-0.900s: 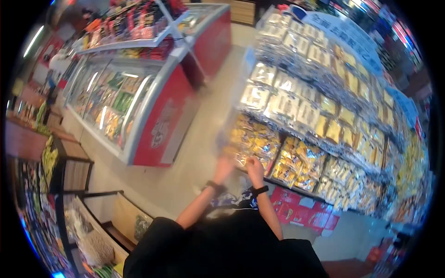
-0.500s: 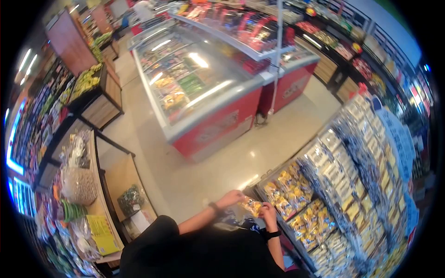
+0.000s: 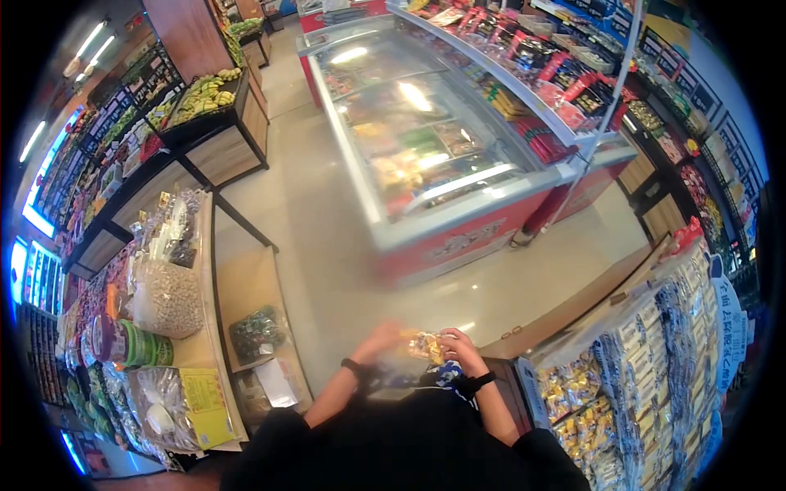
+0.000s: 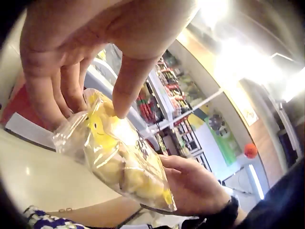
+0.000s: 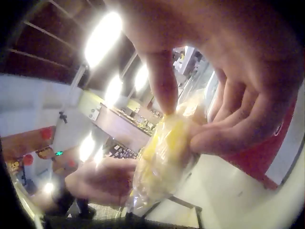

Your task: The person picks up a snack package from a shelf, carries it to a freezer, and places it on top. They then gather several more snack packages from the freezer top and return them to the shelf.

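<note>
Yellow snack packet (image 4: 126, 160) pinched between thumb and fingers, left hand (image 4: 90, 28), right hand (image 3: 464, 352).

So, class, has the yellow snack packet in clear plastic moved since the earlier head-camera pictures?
Yes: judged against the tiered display rack of yellow and white packets, the snack packet has moved away to the left.

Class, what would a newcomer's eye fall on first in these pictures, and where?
Probably the glass-topped freezer, upper middle of the head view. Next, the shiny yellow packet that the left hand and right hand grip, low in that view. Bananas also stand out at upper left.
</note>
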